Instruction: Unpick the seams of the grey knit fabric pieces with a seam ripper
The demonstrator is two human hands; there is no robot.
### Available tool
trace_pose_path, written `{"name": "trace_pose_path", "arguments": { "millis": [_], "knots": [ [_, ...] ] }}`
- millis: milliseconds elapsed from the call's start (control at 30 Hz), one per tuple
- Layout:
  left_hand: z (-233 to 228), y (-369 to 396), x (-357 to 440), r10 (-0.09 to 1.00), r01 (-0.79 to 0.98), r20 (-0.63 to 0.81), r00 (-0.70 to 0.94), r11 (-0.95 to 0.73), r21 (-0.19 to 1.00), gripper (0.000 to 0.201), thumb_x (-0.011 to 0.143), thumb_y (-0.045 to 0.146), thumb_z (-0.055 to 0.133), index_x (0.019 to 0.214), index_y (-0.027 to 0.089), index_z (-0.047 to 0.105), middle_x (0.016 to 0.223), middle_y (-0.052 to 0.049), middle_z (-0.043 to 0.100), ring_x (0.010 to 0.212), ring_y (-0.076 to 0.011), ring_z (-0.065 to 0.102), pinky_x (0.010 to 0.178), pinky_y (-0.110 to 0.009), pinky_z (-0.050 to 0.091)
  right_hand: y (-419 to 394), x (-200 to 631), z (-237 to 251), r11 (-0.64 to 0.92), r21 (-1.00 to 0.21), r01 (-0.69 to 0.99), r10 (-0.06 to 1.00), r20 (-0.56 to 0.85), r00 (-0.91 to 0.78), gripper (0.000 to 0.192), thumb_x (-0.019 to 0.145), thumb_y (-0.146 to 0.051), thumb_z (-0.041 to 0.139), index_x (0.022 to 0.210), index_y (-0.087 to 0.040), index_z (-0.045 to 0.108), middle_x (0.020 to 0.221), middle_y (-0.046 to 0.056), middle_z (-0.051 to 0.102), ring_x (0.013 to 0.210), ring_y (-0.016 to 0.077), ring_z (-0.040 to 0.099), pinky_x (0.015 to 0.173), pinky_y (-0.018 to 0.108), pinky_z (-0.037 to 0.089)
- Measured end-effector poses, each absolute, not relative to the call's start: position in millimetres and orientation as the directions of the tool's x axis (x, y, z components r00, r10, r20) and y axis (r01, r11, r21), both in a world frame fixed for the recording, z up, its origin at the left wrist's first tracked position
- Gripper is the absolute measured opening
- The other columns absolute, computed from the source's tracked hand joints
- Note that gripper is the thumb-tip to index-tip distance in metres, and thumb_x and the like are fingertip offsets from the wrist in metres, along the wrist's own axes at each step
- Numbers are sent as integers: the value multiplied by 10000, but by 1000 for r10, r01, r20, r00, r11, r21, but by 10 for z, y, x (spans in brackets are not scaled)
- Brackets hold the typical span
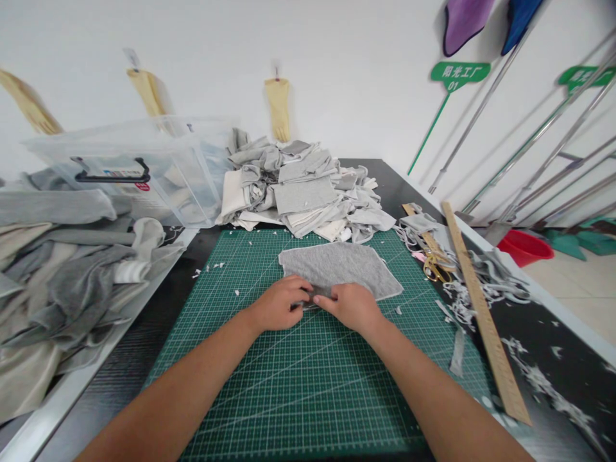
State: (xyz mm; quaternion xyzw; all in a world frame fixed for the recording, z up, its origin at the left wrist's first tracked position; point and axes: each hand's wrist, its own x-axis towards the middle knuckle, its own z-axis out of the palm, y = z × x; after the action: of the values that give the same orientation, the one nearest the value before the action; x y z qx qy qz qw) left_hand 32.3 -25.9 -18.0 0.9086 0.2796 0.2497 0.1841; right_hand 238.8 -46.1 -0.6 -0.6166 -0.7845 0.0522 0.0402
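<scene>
Green mat [308, 391] bears cloth [341, 266] before white wall [346, 77]

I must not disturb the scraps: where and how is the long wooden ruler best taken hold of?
The long wooden ruler is probably best pinched across its width at the near end, from the near side: it is narrow, that end lies closest, and scraps crowd its middle.
</scene>
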Motion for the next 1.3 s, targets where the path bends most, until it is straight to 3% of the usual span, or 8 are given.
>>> {"name": "trace_pose_path", "arguments": {
  "millis": [200,500,867,1300],
  "knots": [
    [-171,-279,328,599,446,360,716,-788,424,271,703,94,548,930,190,661,1064,-59,592,1005,-214,531,910,-388,426,-406,2515,1,213,-147,966,975,-25,-219,615,820,-689,352,651,-198,682,624,62,655,564,153,547,494,274,194],
    [-164,-297,338,596,463,410,690,-799,384,382,750,88,522,1107,197,607,1163,-80,552,1071,-214,506,947,-393,410,-305,2707,13,131,-186,974,981,-119,-155,643,799,-716,344,661,-195,695,642,68,649,564,154,535,495,264,204],
    [-169,-296,343,539,438,364,760,-838,325,186,805,174,543,923,201,685,1087,-71,587,1007,-210,533,905,-388,430,-323,2706,27,167,-167,972,975,-116,-188,630,810,-700,353,655,-191,691,628,67,651,555,154,541,487,267,212],
    [-259,-244,329,660,594,415,626,-748,295,300,775,106,524,989,218,701,1145,-73,577,1106,-240,491,966,-438,414,-392,2691,102,227,-204,952,938,-219,-270,696,792,-744,312,648,-179,693,621,81,647,559,156,539,496,265,229]
  ]
}}
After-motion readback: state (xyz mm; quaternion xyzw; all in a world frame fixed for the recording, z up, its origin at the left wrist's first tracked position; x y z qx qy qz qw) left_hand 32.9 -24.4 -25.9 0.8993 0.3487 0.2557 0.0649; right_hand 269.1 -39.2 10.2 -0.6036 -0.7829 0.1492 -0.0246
